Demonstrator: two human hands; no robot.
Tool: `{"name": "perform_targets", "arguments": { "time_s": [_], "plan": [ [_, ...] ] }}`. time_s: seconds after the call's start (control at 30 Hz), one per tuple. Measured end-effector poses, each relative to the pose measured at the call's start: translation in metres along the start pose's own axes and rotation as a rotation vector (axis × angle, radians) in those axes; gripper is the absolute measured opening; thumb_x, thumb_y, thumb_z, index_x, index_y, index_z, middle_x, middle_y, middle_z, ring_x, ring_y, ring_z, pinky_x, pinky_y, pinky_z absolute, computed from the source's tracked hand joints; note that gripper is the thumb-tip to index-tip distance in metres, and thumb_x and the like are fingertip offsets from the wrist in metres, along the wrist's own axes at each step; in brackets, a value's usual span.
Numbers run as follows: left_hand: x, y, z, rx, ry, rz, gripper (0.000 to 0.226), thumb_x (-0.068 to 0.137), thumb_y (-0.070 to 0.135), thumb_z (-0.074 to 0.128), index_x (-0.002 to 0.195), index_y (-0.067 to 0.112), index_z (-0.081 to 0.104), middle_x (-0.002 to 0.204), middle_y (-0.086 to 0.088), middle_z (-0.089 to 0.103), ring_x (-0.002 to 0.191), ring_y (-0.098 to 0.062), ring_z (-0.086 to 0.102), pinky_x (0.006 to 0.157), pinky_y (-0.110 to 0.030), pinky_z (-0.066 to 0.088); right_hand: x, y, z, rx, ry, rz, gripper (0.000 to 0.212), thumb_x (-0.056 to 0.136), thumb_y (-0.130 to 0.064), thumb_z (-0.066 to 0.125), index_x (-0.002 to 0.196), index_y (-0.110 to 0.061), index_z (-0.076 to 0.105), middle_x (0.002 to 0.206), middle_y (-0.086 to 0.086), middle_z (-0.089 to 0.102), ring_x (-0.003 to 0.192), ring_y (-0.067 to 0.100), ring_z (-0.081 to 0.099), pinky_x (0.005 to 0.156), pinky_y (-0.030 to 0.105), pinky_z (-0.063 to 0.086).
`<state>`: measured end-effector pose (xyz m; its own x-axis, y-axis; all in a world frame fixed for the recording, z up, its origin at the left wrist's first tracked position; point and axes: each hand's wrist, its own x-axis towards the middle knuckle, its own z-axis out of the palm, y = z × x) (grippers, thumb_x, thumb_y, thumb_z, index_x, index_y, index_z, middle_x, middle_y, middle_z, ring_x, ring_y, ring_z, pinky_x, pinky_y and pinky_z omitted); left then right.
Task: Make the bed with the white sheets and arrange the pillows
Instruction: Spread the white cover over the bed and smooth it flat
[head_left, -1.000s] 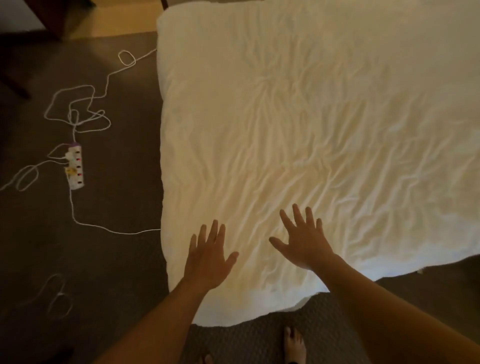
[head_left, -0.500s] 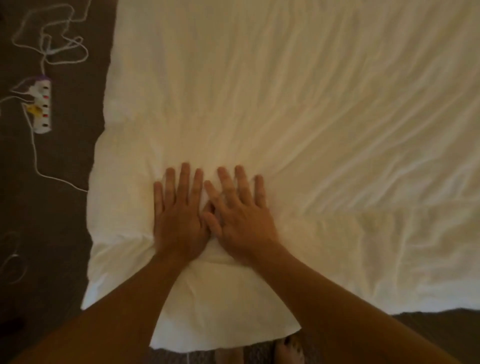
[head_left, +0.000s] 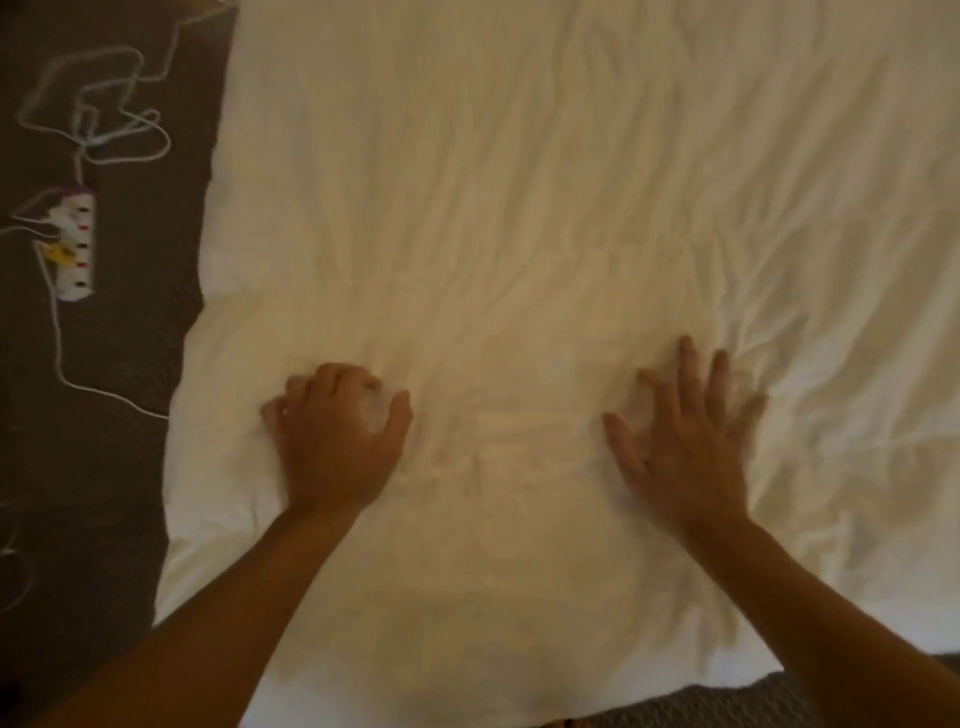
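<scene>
A wrinkled white sheet (head_left: 545, 218) covers the bed and fills most of the view, hanging over the near and left edges. My left hand (head_left: 337, 441) presses on it near the left corner, fingers curled into the fabric and bunching a little of it. My right hand (head_left: 685, 441) lies flat on the sheet to the right, fingers spread and blurred by motion. No pillows are in view.
Dark carpet (head_left: 88, 467) runs along the bed's left side. On it lies a white power strip (head_left: 75, 244) with a tangled white cable (head_left: 104, 119) trailing toward the bed. A strip of carpet shows at the bottom right.
My hands, side by side and touching half a second ago, have slid apart across the sheet. The left fingers have curled into the fabric.
</scene>
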<state>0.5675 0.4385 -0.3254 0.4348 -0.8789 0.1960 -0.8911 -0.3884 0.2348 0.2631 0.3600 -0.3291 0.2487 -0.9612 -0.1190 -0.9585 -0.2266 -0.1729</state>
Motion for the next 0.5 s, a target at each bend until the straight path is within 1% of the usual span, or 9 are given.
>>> {"name": "perform_targets", "arguments": {
  "time_s": [0.03,0.07,0.1,0.17,0.2,0.3,0.4,0.47,0.5],
  "plan": [
    [0.020,0.001,-0.002,-0.035,0.037,-0.009,0.041,0.089,0.050,0.048,0.102,0.018,0.069,0.111,-0.006,0.067,0.103,-0.035,0.056,0.089,-0.047,0.036,0.011,-0.022,0.001,0.019,0.030,-0.050,0.073,0.095,-0.064,0.032,0.149,-0.017,0.044,0.168,0.015,0.015,0.155,0.041,0.007,0.118,0.071,0.008],
    [0.040,-0.001,-0.001,-0.047,0.055,-0.009,0.039,0.091,0.047,0.047,0.107,0.017,0.067,0.116,-0.007,0.065,0.108,-0.035,0.054,0.092,-0.048,0.035,0.023,-0.047,0.003,0.029,0.041,-0.121,0.074,0.096,-0.063,0.031,0.154,-0.018,0.038,0.169,0.015,0.011,0.155,0.041,0.004,0.119,0.069,0.008],
    [0.058,-0.006,0.003,-0.022,0.044,0.000,0.041,0.094,0.045,0.047,0.120,0.017,0.064,0.130,-0.009,0.061,0.121,-0.036,0.050,0.099,-0.050,0.033,0.036,-0.071,0.005,0.036,0.047,-0.199,0.075,0.096,-0.063,0.031,0.158,-0.020,0.031,0.169,0.014,0.008,0.155,0.042,0.002,0.120,0.067,0.008],
    [0.082,-0.022,0.017,0.093,-0.072,-0.001,0.057,0.100,0.051,0.042,0.150,0.023,0.043,0.160,-0.010,0.035,0.148,-0.035,0.026,0.117,-0.054,0.017,0.062,-0.118,0.009,0.037,0.044,-0.344,0.077,0.097,-0.062,0.033,0.162,-0.022,0.021,0.170,0.012,0.004,0.155,0.042,-0.001,0.120,0.067,0.008],
    [0.087,-0.031,0.026,0.139,-0.137,0.000,0.065,0.101,0.057,0.034,0.158,0.027,0.029,0.167,-0.007,0.022,0.154,-0.034,0.015,0.122,-0.056,0.009,0.074,-0.140,0.012,0.026,0.034,-0.404,0.077,0.097,-0.062,0.033,0.162,-0.024,0.017,0.170,0.010,0.002,0.155,0.041,-0.004,0.120,0.066,0.007],
    [0.085,-0.048,0.046,0.208,-0.184,0.051,0.074,0.096,0.062,0.015,0.162,0.031,0.009,0.171,-0.003,0.007,0.156,-0.034,0.005,0.124,-0.056,0.005,0.097,-0.191,0.025,-0.023,0.021,-0.556,0.071,0.100,-0.059,0.031,0.162,-0.029,0.015,0.171,0.004,0.001,0.156,0.035,-0.008,0.121,0.063,-0.001],
    [0.082,-0.050,0.054,0.265,-0.172,0.073,0.078,0.092,0.059,0.018,0.163,0.029,0.006,0.171,-0.003,0.004,0.155,-0.035,0.004,0.124,-0.057,0.006,0.117,-0.206,0.039,-0.062,-0.037,-0.612,0.066,0.100,-0.062,0.026,0.161,-0.035,0.022,0.171,0.001,0.008,0.157,0.029,-0.003,0.121,0.060,-0.005],
    [0.082,-0.048,0.056,0.215,-0.138,0.055,0.072,0.097,0.058,0.021,0.162,0.028,0.013,0.170,-0.004,0.010,0.155,-0.036,0.007,0.124,-0.058,0.006,0.134,-0.185,0.038,-0.114,-0.021,-0.634,0.067,0.098,-0.068,0.021,0.159,-0.040,0.025,0.170,-0.001,0.012,0.157,0.026,0.003,0.122,0.060,-0.005],
    [0.082,-0.046,0.058,0.191,-0.126,0.051,0.070,0.099,0.058,0.023,0.162,0.028,0.016,0.170,-0.004,0.012,0.155,-0.036,0.008,0.124,-0.058,0.006,0.145,-0.163,0.034,-0.152,0.013,-0.597,0.067,0.098,-0.069,0.019,0.159,-0.043,0.022,0.170,-0.002,0.012,0.157,0.025,0.005,0.121,0.061,-0.004]
  ]
}}
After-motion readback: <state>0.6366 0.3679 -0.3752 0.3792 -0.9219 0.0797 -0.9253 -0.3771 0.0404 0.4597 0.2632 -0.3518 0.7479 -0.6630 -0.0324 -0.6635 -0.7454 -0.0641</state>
